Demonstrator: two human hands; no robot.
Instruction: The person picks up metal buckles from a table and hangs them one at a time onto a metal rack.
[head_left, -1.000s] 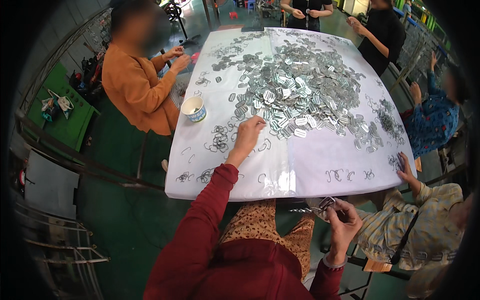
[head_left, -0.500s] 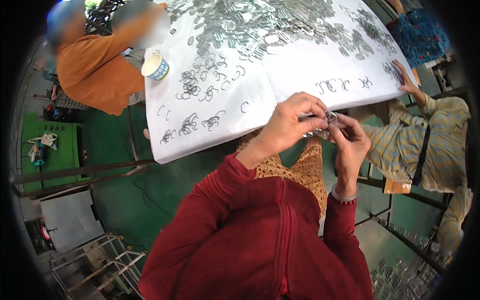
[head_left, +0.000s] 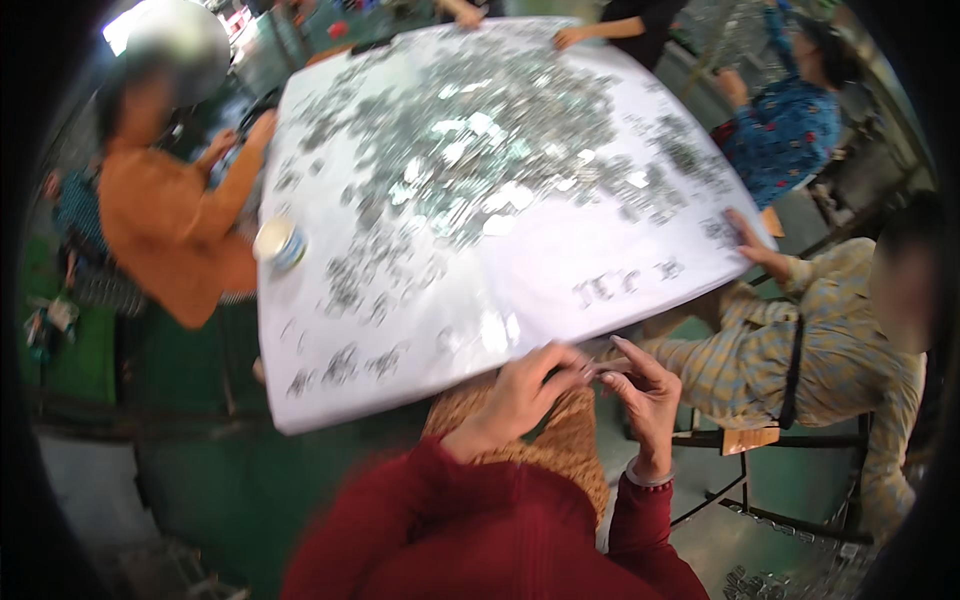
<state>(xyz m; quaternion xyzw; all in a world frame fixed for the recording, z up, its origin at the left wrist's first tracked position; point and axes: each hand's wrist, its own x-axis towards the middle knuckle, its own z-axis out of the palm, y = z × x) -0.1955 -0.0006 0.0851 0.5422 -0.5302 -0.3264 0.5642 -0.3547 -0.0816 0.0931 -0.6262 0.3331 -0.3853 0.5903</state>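
Just off the near edge of a white-covered table (head_left: 540,270), my left hand (head_left: 527,396) and my right hand (head_left: 647,402) meet at the fingertips. My left hand is closed, thumb and fingers pinched together. The right thumb and fingers curve toward the same spot, also pinching. What lies between them is too small and blurred to name. On the near left of the table are small clusters of dark curved wire hooks (head_left: 341,366); more hooks (head_left: 626,284) lie near the right edge. A large spread of flat, shiny slotted metal pieces (head_left: 470,140) covers the table's middle and far part.
A paper cup (head_left: 281,245) stands at the table's left edge. A person in orange (head_left: 180,230) sits at the left. A person in a checked shirt (head_left: 760,350) is close on my right, one hand on the table; a person in blue (head_left: 785,130) sits beyond. More hands show at the far edge.
The view has tilted up, showing more of the table's far side. My hands remain together at the fingertips; the shiny metal piece seen between them before is now hard to make out.
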